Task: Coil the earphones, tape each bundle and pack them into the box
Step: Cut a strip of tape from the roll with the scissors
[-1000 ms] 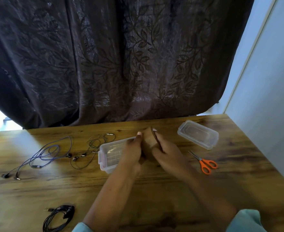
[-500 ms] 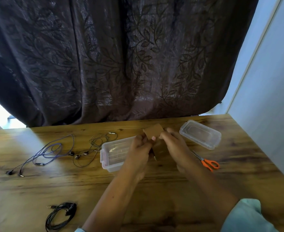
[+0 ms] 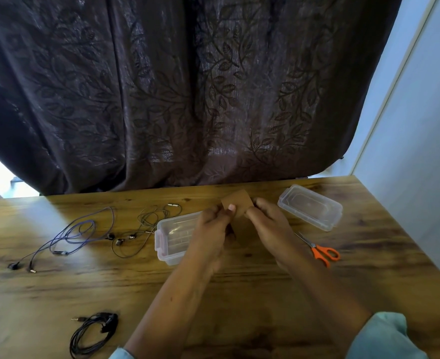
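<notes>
On table (image 3: pixel 58 294): box (image 3: pixel 172 239) in middle, lid (image 3: pixel 309 207) to right and behind, scissors (image 3: pixel 322 252) before lid. Left of box, 2 earphones: nearer set (image 3: pixel 129 237), farther set (image 3: pixel 67 235). Coiled set (image 3: pixel 106 322) at front left.

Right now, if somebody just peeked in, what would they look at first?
Probably the two hands in the middle: the left hand and right hand pinch a piece of brown tape between them. Next come the bright orange scissors, lying on the table right of the hands. The big dark curtain fills the whole back.
</notes>
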### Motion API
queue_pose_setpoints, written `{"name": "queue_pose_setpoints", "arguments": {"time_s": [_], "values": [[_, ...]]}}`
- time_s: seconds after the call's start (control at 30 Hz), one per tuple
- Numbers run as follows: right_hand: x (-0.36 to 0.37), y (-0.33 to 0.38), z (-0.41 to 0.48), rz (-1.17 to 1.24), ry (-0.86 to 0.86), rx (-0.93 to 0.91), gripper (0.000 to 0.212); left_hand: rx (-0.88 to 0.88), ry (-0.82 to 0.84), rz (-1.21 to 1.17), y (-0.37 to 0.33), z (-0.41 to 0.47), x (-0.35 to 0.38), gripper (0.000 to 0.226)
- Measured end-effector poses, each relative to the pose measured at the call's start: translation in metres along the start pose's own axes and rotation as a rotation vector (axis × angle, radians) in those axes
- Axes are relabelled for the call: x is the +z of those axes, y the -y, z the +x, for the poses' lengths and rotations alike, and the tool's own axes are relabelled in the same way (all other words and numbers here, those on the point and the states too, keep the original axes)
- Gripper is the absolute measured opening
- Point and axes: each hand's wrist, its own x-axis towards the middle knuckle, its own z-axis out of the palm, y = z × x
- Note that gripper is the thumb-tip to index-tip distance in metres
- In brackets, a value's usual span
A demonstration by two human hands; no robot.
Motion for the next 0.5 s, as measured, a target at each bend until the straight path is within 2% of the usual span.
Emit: {"name": "queue_pose_setpoints", "arguments": {"time_s": [0.2,0.33,0.5], "values": [[0.000,-0.001,0.003,0.032,-0.038,0.026,0.021,0.122,0.051,0.122,0.007,-0.004,-0.001,0.017],[-0.001,-0.003,0.001,0.078,-0.018,0.082,0.027,0.241,0.030,0.313,0.017,-0.007,-0.004,0.031],[0.000,-0.010,-0.003,0.098,0.067,0.125,0.017,0.263,-0.061,0.254,0.019,-0.008,-0.007,0.019]]}}
